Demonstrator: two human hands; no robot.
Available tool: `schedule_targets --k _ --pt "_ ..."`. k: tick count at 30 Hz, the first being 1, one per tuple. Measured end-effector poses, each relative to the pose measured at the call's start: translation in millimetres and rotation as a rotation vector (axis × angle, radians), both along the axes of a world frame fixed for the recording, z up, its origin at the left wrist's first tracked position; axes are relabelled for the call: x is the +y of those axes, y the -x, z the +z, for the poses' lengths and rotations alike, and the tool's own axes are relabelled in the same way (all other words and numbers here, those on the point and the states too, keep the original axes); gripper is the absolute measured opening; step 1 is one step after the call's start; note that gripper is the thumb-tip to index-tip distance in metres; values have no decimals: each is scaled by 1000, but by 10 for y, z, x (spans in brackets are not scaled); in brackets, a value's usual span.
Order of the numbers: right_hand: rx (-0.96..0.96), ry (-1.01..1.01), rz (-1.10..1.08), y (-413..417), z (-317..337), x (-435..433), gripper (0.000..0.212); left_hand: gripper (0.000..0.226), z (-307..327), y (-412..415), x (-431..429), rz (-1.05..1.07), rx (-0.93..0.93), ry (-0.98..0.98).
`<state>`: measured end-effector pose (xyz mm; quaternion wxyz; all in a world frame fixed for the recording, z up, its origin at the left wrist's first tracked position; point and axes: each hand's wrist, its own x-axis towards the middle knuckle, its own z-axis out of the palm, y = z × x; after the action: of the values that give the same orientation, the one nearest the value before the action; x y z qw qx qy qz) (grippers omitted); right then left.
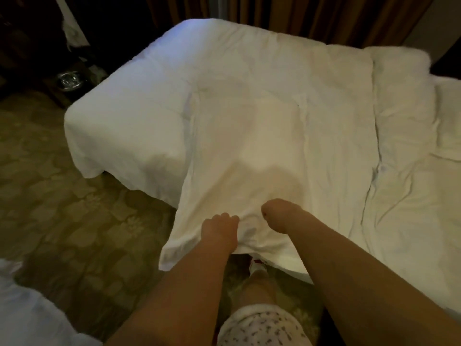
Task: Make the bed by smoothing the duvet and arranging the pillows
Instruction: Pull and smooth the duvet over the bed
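Note:
A white duvet (262,108) covers the bed, and its near edge hangs over the side of the mattress. My left hand (219,231) is shut on the duvet's near edge, fingers curled into the cloth. My right hand (279,216) grips the same edge a short way to the right, fist closed on the fabric. The cloth is pulled up into a ridge running away from my hands. A folded-back band of the duvet (401,96) lies across the right part of the bed. A white pillow-like shape (449,116) shows at the far right edge.
Patterned carpet (74,208) fills the floor on the left. A dark side table with a glass ashtray (68,79) stands at the far left. Brown curtains (311,13) hang behind the bed. White cloth (25,308) lies at the bottom left. My knees are at the bedside.

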<state>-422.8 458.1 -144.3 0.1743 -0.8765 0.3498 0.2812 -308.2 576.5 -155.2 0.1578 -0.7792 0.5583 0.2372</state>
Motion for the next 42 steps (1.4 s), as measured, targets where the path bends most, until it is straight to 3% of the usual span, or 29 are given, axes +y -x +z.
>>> schedule_targets --k 9,25,37,42 --pt "-149 221 57 -396 506 -1080 26 36 440 -433 -1127 53 -92 99" --pt "-185 140 -146 -1364 262 -3911 25 27 640 -1796 -4005 158 -146 202" --pt "-163 60 -221 -2549 -92 -4554 26 28 51 -3144 -5084 94 -140 143" --pt "-200 3 -168 -3536 -206 -4652 30 29 -348 -3877 -4982 303 -115 152"
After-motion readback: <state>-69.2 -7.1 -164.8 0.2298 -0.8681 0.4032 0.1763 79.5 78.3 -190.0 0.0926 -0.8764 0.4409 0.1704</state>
